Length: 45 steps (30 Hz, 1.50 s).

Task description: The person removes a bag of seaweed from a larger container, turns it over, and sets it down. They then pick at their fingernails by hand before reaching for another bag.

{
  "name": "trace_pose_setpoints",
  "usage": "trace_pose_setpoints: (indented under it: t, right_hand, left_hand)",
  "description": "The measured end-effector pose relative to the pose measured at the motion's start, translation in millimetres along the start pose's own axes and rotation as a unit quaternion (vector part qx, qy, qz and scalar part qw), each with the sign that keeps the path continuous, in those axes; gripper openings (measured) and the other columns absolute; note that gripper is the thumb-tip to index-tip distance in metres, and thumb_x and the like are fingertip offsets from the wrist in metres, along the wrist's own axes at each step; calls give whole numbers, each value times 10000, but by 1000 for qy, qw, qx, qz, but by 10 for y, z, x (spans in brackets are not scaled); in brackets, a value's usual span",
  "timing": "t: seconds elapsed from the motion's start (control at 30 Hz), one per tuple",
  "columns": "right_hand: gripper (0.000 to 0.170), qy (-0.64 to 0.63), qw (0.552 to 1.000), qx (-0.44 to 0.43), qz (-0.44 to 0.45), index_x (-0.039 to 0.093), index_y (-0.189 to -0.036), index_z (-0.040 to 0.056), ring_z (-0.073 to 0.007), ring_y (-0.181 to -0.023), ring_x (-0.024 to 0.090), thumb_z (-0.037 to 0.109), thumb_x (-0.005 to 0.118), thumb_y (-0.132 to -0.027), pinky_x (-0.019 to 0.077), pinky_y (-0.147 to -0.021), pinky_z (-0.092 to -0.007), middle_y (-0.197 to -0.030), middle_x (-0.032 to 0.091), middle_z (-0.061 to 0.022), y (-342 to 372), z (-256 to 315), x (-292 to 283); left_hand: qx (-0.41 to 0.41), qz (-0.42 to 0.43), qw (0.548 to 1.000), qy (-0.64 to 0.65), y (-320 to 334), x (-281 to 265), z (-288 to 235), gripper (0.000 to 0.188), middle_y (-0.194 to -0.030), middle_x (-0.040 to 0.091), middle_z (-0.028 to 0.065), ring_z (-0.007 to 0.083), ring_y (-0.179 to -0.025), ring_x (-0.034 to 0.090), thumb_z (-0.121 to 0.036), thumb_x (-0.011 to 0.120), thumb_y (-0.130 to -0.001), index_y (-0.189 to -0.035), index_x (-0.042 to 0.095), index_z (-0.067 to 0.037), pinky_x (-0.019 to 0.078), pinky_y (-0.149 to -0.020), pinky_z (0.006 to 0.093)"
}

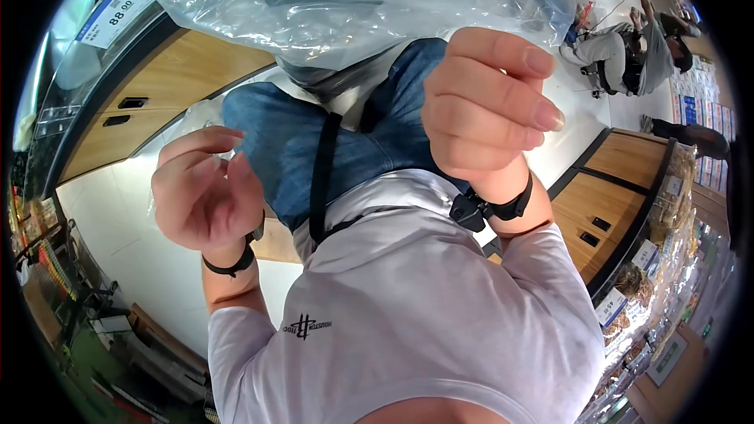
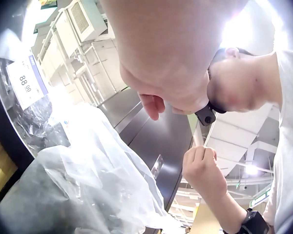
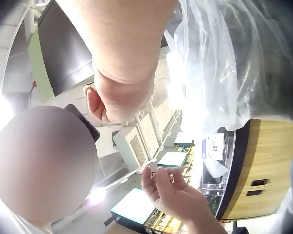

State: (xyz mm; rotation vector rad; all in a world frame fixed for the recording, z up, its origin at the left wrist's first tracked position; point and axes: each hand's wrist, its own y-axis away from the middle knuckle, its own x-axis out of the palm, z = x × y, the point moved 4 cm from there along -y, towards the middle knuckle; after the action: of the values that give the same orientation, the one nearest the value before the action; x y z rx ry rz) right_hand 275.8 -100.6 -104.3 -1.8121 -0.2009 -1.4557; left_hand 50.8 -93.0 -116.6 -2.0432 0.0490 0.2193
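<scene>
My left hand (image 1: 208, 188) is raised at the left with its fingers loosely bent and nothing visible between them. In the right wrist view this left hand (image 3: 178, 195) shows bent fingers with gaps between them. My right hand (image 1: 491, 102) is held up at the right, its fingers curled in toward the palm around nothing visible. The left wrist view shows the right hand (image 2: 205, 168) as a loose fist. A large clear plastic bag (image 1: 330, 16) lies beyond both hands, and the right hand overlaps its lower edge in the head view. Something dark shows inside the bag.
A wooden display cabinet (image 1: 149, 90) with a price card (image 1: 118, 12) reading 88.00 stands at the left. Another cabinet (image 1: 601, 204) with bagged goods and price cards runs along the right. At the far right, a person (image 1: 620, 59) is beyond the aisle.
</scene>
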Motion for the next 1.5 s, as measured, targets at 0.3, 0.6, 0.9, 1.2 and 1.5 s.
trace_pose_setpoints:
  t: [0.3, 0.6, 0.9, 1.2, 1.5]
  right_hand:
    - [69, -13, 998, -49, -45, 599, -945, 91, -161, -657, 587, 131, 544, -932, 455, -528, -250, -778, 646, -48, 50, 26, 32]
    - [147, 249, 799, -373, -401, 582, -1043, 11, -94, -616, 456, 44, 495, -929, 390, -560, -194, -736, 521, -14, 2722, 1340, -398]
    - [168, 538, 111, 157, -821, 679, -913, 15, -179, -594, 622, 142, 699, -805, 498, -562, -311, -749, 681, -87, 5888, 531, -1463]
    - [213, 695, 286, -124, -648, 608, -1068, 13, -110, -665, 556, 69, 611, -863, 461, -639, -242, -848, 659, -63, 4291, 918, -1577]
    - [536, 560, 647, -340, -391, 231, -1464, 19, -275, -986, 633, 188, 424, -993, 478, -712, -276, -1169, 604, -242, 1784, 661, 742]
  left_hand:
    - [-13, 17, 1000, -17, 33, -15, 37, 319, -787, 549, 91, 254, -720, 625, 128, 635, -734, -1002, 527, -8, 523, -602, 309]
    - [-56, 57, 994, -74, 366, -367, 207, 329, -883, 551, 131, 216, -718, 595, 161, 580, -787, -1078, 502, 30, 476, -625, 269]
    - [-138, 16, 980, -143, 514, -527, 329, 271, -796, 572, 92, 157, -650, 525, 138, 626, -744, -977, 563, 13, 440, -641, 259]
    - [-323, 375, 826, -270, 633, -263, 602, 330, -1001, 650, 155, 351, -924, 617, -38, 700, -769, -1082, 593, -24, 488, -822, 380]
    - [-481, 472, 701, -234, 847, -173, 681, 501, -1138, 628, 223, 373, -1060, 604, -229, 700, -816, -1247, 527, -41, 485, -859, 401]
